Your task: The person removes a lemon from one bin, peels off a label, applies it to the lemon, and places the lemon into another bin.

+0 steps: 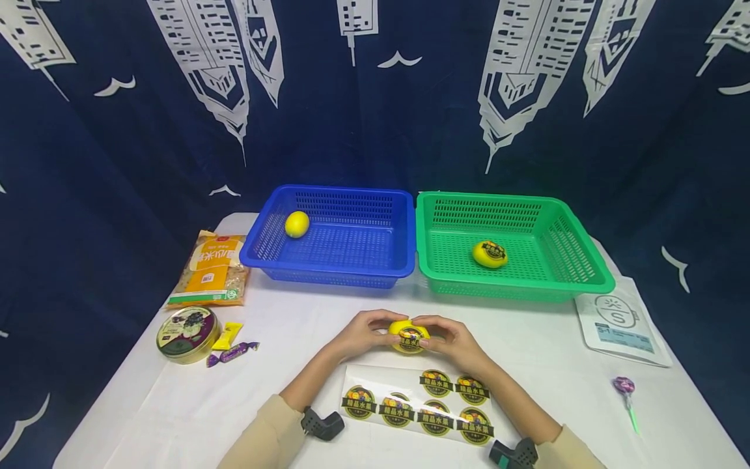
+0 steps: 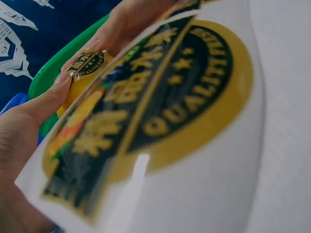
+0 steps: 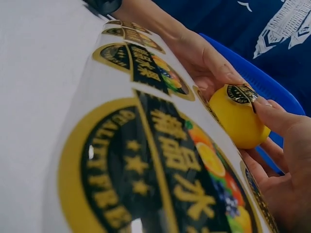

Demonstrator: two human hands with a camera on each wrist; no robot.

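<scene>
Along the left edge of the worktop (image 1: 135, 404), a grain packet (image 1: 211, 268) lies behind a round tin (image 1: 187, 333), with two wrapped sweets (image 1: 234, 352) at the tin's right; these are well apart from the hands. Toward the back edge, the blue basket (image 1: 328, 270) holds one bare lemon near its left wall. Nearer the front, the left hand (image 1: 364, 334) pinches the left side of the held lemon (image 3: 237, 121) between thumb and fingers. This lemon sits between both hands, around the middle of the worktop, its sticker (image 3: 238, 95) facing the person; its long axis seems to run from hand to hand, though fingers cover the ends. The right hand (image 1: 450, 339) pinches the opposite side, its thumb at the sticker's edge, so neither hand is clearly nearer. Just in front of the hands, the label sheet (image 1: 383, 378) lies with its long side roughly left to right, its right end close by the right forearm. Behind the hands, a bare strip of worktop leads to where the two baskets meet, the green basket (image 1: 515, 286) standing to the right with a labelled lemon (image 1: 483, 259) inside. Along the right edge lie a pale pouch (image 1: 624, 322) and a lollipop (image 1: 624, 385).
</scene>
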